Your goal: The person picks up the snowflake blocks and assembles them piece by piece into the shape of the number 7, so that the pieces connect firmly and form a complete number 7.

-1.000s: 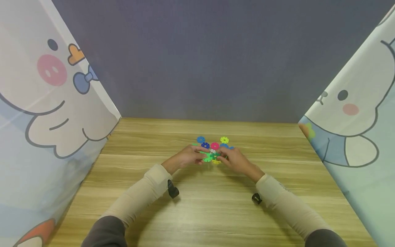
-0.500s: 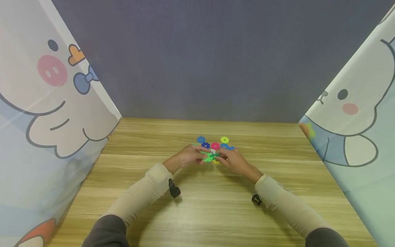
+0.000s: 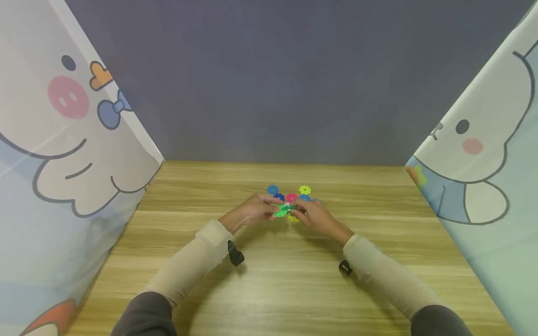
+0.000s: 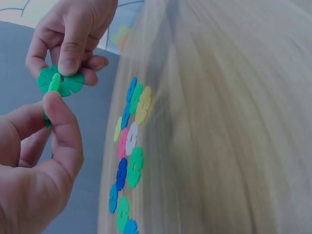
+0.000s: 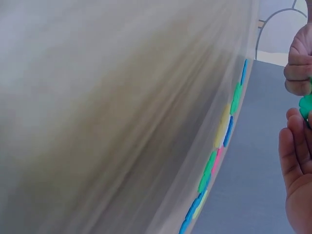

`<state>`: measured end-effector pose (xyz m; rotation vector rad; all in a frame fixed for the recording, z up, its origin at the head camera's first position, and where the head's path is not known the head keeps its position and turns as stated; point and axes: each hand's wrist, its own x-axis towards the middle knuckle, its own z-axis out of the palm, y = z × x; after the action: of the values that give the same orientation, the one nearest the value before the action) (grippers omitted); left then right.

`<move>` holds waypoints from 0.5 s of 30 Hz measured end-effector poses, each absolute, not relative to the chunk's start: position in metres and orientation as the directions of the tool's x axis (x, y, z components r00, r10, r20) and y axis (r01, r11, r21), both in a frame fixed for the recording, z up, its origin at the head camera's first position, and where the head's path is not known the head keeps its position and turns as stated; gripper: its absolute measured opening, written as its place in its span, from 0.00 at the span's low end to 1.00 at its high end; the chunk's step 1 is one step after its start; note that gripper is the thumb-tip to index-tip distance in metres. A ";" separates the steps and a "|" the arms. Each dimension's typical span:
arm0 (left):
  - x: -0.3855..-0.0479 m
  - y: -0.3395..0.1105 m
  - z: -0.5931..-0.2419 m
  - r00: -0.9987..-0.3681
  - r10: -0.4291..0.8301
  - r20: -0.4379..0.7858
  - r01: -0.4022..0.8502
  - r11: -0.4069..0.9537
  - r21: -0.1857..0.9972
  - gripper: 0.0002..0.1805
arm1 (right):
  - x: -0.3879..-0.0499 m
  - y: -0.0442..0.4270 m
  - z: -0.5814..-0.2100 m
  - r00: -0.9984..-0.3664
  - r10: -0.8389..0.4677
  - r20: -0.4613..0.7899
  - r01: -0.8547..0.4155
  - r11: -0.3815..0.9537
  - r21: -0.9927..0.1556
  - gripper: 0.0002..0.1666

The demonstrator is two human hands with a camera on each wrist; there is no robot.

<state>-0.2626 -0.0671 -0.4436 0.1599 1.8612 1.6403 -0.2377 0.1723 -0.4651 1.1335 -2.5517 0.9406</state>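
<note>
- Head view: the left hand [image 3: 257, 208] and right hand [image 3: 318, 217] stand slightly closer than a second ago, and the dark green disc [image 4: 74, 87] looks more edge-on; by judgement, this sets the two held pieces against each other.
- Both grips are narrow: the left pinches a bright green disc [image 4: 54, 84] on edge, the right pinches the dark one, thumb over its face.
- The discs cross above the table [image 3: 269, 280]; whether their slots engage, I cannot tell.
- Beyond lie loose discs, pink disc [image 4: 121, 151] beside white disc [image 4: 129, 146].
</note>
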 end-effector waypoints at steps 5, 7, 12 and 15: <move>-0.265 -0.068 -0.444 -0.781 0.497 -0.378 -0.311 0.216 0.926 0.20 | -0.241 0.175 -0.462 -0.702 -0.625 0.343 -0.702 0.522 -0.485 0.07; -0.264 -0.067 -0.445 -0.784 0.496 -0.375 -0.303 0.222 0.927 0.19 | -0.242 0.178 -0.462 -0.712 -0.633 0.304 -0.687 0.540 -0.486 0.08; -0.263 -0.068 -0.446 -0.789 0.487 -0.374 -0.303 0.221 0.927 0.20 | -0.245 0.186 -0.458 -0.758 -0.616 0.215 -0.627 0.596 -0.502 0.08; -0.263 -0.070 -0.448 -0.791 0.485 -0.374 -0.301 0.223 0.927 0.21 | -0.249 0.191 -0.457 -0.762 -0.610 0.218 -0.626 0.608 -0.488 0.08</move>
<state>-0.2630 -0.0697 -0.4475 0.1693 1.8810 1.6321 -0.2485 0.1914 -0.4573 1.0732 -2.7905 0.8650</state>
